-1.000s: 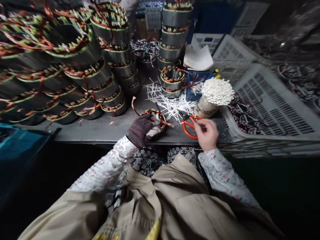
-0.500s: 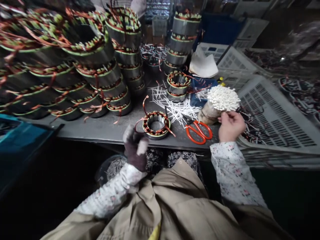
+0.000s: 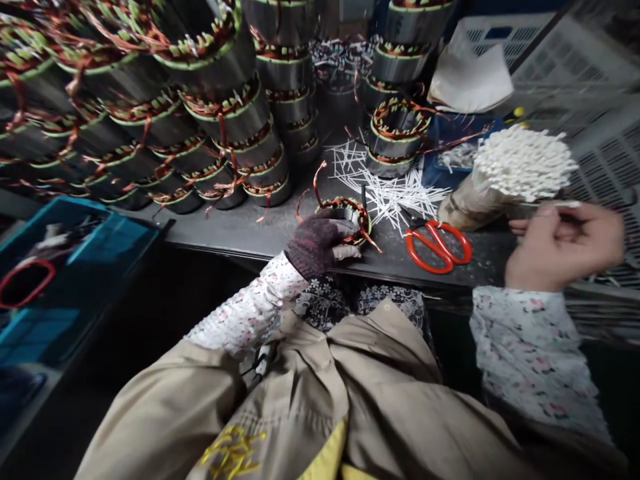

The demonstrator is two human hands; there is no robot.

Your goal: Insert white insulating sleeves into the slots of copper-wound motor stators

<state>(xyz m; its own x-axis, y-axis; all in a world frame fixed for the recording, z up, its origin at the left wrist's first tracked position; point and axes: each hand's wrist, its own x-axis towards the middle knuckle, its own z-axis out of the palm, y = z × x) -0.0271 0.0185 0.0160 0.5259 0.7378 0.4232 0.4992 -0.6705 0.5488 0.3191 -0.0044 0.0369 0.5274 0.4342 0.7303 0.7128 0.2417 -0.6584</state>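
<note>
My left hand (image 3: 316,245), in a dark knitted glove with pale fingertips, rests on a small motor stator (image 3: 364,223) near the bench edge. Its fingers curl over the near side of the copper-wound ring, and loose copper leads stick up beside them. My bare right hand (image 3: 565,247) is raised at the right, pinching a thin white stick (image 3: 573,204). Just behind it stands a thick bundle of white sticks (image 3: 525,160) in a wrapped holder. Red-handled scissors (image 3: 441,245) lie between the stator and the bundle.
Stacked stators (image 3: 220,113) fill the left and back of the bench. Loose white sticks (image 3: 390,195) are scattered around a two-high stator pile (image 3: 397,143). A blue tray (image 3: 60,280) is at far left. Papers (image 3: 473,77) and grey slatted crates (image 3: 600,140) lie behind at right.
My left hand has come down from beside the stator onto its ring. My right hand has drawn away from the bundle, bringing a white stick into view. The camera view has shifted.
</note>
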